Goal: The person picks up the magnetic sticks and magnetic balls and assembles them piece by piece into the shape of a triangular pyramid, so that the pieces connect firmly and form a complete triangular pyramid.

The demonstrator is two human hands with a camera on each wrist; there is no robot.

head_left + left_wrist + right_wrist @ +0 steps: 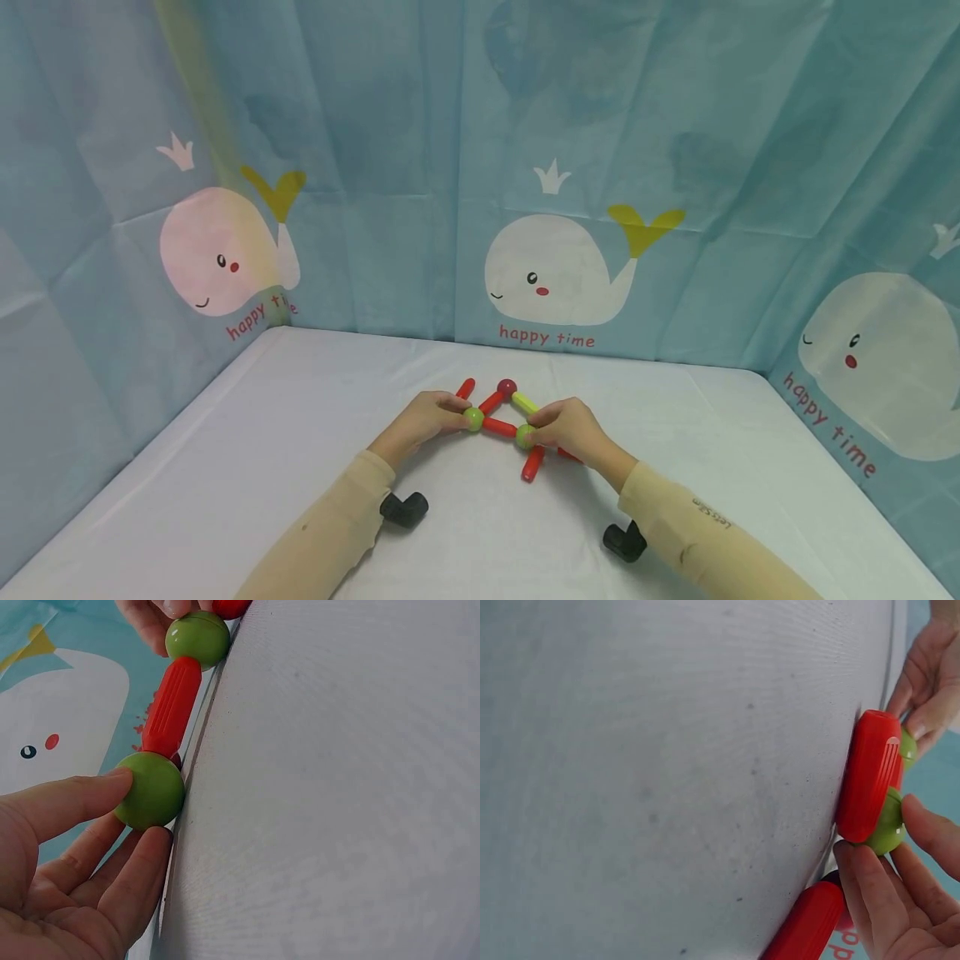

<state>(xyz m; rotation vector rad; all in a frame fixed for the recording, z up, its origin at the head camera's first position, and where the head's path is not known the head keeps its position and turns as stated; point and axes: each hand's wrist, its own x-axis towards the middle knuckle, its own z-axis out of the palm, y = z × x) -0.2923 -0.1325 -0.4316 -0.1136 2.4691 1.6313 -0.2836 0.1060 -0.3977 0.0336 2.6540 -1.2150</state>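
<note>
My left hand (427, 422) pinches a green ball (473, 419) between thumb and fingers. A second green ball (525, 436) is pinched by my right hand (573, 429). A ridged red rod (172, 705) spans the two balls. From the left ball another red rod (491, 403) runs back to a dark red ball (507, 387), and a yellow-green rod (525, 403) leads from there toward the right hand, which covers its end. One red rod (870, 776) points forward from the right green ball.
Behind the left fingers a red rod (467, 387) pokes out, and another red rod (569, 456) lies partly under the right hand. The white-covered table (300, 400) ends at a blue curtain (390, 250) printed with whales. Black camera mounts (405, 509) hang at both wrists.
</note>
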